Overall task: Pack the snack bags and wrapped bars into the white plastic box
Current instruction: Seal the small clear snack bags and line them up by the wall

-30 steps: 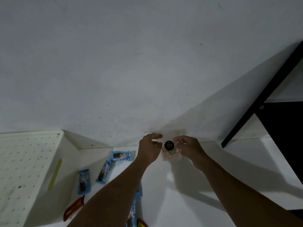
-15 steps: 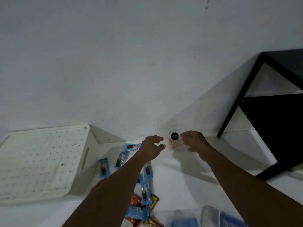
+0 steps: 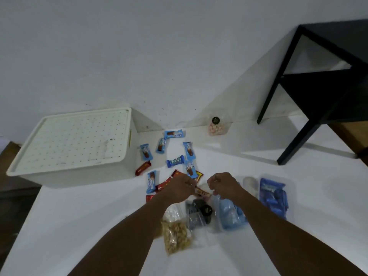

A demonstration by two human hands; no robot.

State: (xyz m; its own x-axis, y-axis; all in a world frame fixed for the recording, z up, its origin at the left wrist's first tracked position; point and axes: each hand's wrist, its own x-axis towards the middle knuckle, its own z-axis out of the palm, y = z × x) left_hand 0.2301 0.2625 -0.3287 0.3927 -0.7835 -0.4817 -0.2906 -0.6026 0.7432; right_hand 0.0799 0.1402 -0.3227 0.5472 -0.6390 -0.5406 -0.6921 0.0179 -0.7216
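Note:
The white plastic box (image 3: 127, 168) stands at the left of the white table, its perforated lid (image 3: 75, 140) on. Several blue wrapped bars (image 3: 173, 134) and red ones (image 3: 143, 167) lie scattered beside it. My left hand (image 3: 178, 186) hovers over the pile, its curled fingertips at a brown-yellow bar (image 3: 202, 193); whether it grips the bar I cannot tell. Just to the right, my right hand (image 3: 223, 185) is curled with nothing seen in it. A clear bag of nuts (image 3: 175, 236), a dark snack bag (image 3: 199, 212) and blue snack bags (image 3: 273, 198) lie near my forearms.
A small clear bag of pink candies (image 3: 216, 127) with a black sticker stands against the white wall at the back. A black table frame (image 3: 310, 80) rises at the right. The table's left edge (image 3: 29, 206) drops to a dark floor.
Both hands have let go of the pink candy bag at the wall and drawn back toward me to the pile of bars. The view has tilted down, showing more of the table.

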